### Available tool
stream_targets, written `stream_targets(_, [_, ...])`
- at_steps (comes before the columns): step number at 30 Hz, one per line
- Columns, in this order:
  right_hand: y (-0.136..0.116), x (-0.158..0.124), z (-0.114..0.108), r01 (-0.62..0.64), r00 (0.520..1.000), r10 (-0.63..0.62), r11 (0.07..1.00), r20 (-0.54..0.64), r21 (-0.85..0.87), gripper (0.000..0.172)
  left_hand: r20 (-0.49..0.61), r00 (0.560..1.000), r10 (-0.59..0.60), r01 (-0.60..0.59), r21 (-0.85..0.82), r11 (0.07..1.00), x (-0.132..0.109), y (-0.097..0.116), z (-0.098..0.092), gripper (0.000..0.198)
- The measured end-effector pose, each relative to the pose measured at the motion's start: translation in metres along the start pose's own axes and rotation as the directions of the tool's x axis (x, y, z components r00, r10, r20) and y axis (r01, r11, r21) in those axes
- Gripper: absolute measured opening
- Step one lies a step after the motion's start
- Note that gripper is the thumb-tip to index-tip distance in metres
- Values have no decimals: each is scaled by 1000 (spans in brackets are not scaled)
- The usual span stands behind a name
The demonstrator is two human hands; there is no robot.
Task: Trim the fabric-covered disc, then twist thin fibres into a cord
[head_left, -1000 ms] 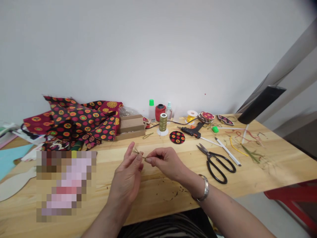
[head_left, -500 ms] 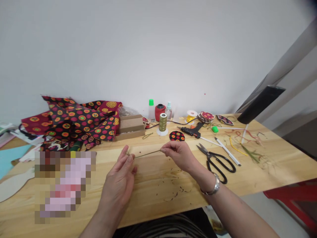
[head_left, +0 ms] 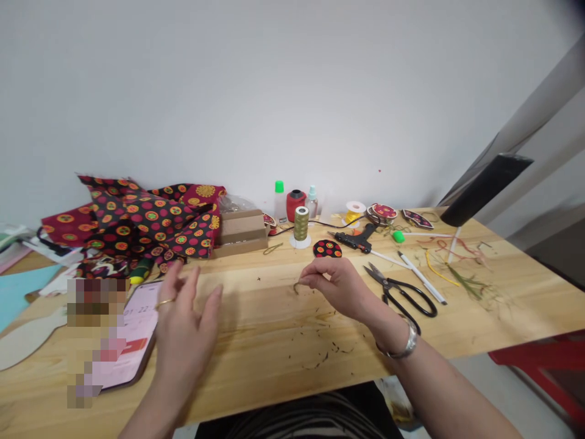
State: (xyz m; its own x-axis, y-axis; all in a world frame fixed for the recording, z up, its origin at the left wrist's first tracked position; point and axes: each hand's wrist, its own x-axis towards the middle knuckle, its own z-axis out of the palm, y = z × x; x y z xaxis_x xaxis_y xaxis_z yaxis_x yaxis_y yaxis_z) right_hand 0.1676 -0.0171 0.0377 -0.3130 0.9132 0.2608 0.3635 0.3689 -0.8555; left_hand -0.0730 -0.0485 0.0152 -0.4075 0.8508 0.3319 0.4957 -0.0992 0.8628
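My left hand (head_left: 185,329) hovers over the table beside the phone (head_left: 132,350), its fingers spread and nothing in them. My right hand (head_left: 336,289) is pinched on a short olive-green thread (head_left: 296,288), whose curled end hangs below the fingertips. Behind that hand lies a round black patterned fabric disc (head_left: 327,248). Farther back, a spool of olive-green thread (head_left: 300,225) stands upright. To the right of my wrist are scissors (head_left: 402,292) with black handles, blades parted. A small loop of green thread (head_left: 273,248) rests near the cardboard box (head_left: 241,233).
Patterned fabric (head_left: 150,219) is heaped at the back left. A black glue gun (head_left: 356,238), white pens (head_left: 423,277), a yellow thread spool (head_left: 354,213) and loose thread scraps (head_left: 470,283) lie to the right. A black cylinder (head_left: 487,189) juts over the right end.
My left hand has let go of the thread and moved left toward the phone, fingers spreading. The thread, stretched between both hands before, now dangles from my right hand alone.
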Motion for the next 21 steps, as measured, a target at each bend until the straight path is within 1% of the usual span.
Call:
stream_targets(1, [-2, -1, 1, 27, 1000, -27, 1000, 10, -14, 13, -26, 988, 151, -149, 66, 987, 1, 6, -1, 44])
stream_targets(2, [-4, -1, 2, 52, 998, -51, 998, 23, -30, 13, -12, 963, 269, -267, 90, 960, 0, 12, 1, 35])
stream_targets(3, [-5, -2, 3, 74, 997, -72, 996, 40, -50, 13, 68, 948, 311, -316, 77, 946, -2, 19, 4, 31])
stream_targets(4, [-7, -2, 4, 96, 994, -91, 993, 63, -73, 12, 185, 935, 303, -314, 29, 949, -4, 26, 8, 29])
stream_targets(6, [-11, -2, 7, 143, 984, -127, 982, 123, -127, 13, 368, 899, 236, -211, -106, 972, -12, 38, 21, 29])
stream_targets(7, [-13, -2, 8, 168, 978, -144, 973, 153, -156, 14, 464, 865, 194, -135, -157, 978, -16, 41, 28, 30])
stream_targets(9, [-15, -3, 9, 210, 964, -167, 956, 206, -207, 15, 593, 796, 119, 15, -215, 976, -23, 44, 39, 32])
stream_targets(10, [-15, -3, 9, 226, 956, -173, 948, 236, -222, 17, 632, 769, 94, 73, -232, 970, -25, 44, 43, 33])
stream_targets(13, [-14, -3, 9, 254, 939, -174, 934, 297, -253, 23, 710, 703, 26, 197, -230, 953, -31, 40, 47, 34])
stream_targets(15, [-12, -3, 9, 262, 933, -167, 923, 320, -281, 23, 741, 672, -13, 251, -211, 945, -32, 37, 45, 32])
stream_targets(17, [-10, -3, 10, 271, 925, -157, 910, 346, -312, 20, 757, 651, -56, 318, -205, 926, -34, 35, 44, 30])
stream_targets(21, [-7, -2, 12, 309, 910, -150, 866, 386, -393, 16, 782, 592, -195, 543, -208, 814, -37, 28, 47, 27])
